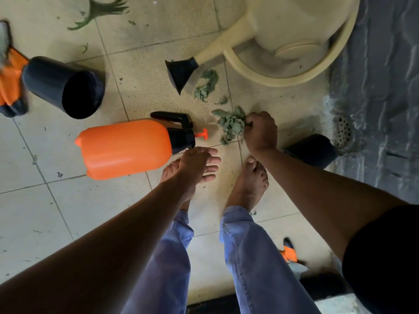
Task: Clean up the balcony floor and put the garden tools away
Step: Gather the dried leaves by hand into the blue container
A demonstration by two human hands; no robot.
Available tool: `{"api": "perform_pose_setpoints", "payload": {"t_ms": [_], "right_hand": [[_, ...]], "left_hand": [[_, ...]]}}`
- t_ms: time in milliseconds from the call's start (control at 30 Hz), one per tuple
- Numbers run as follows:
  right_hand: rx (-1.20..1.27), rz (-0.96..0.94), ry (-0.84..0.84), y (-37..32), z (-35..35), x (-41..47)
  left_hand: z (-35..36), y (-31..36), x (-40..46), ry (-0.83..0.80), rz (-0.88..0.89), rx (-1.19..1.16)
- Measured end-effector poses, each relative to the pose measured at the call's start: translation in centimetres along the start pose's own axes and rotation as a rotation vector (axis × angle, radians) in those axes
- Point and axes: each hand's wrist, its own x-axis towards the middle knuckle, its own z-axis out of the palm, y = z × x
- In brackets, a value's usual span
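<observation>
A clump of dry green leaves (230, 124) lies on the tiled floor, and my right hand (260, 132) grips its right side with curled fingers. More leaves (207, 85) lie just beyond, beside the black rose of a beige watering can (283, 39) lying on its side. An orange pressure sprayer (127, 148) with a black pump head lies on its side at centre left. My left hand (199, 163) hovers next to the pump head with fingers spread, holding nothing. A black plant pot (68, 87) lies tipped over at upper left.
An orange and black tool (10, 80) lies at the left edge, another (289, 252) behind my right foot. A second black pot (313, 150) sits by a floor drain (343, 132). Dark wet stone runs along the right. A green stem (99, 10) and leaf scraps litter the tiles.
</observation>
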Motion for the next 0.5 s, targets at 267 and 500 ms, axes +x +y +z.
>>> {"api": "perform_pose_setpoints", "payload": {"t_ms": [267, 500], "right_hand": [[0.422, 0.123, -0.003, -1.4, -5.1, -3.9], [0.514, -0.232, -0.133, -6.8, -8.4, -10.6]], "left_hand": [[0.7, 0.2, -1.3, -0.065, -0.051, -0.184], [1.7, 3.0, -3.6, -0.108, -0.103, -0.575]]}}
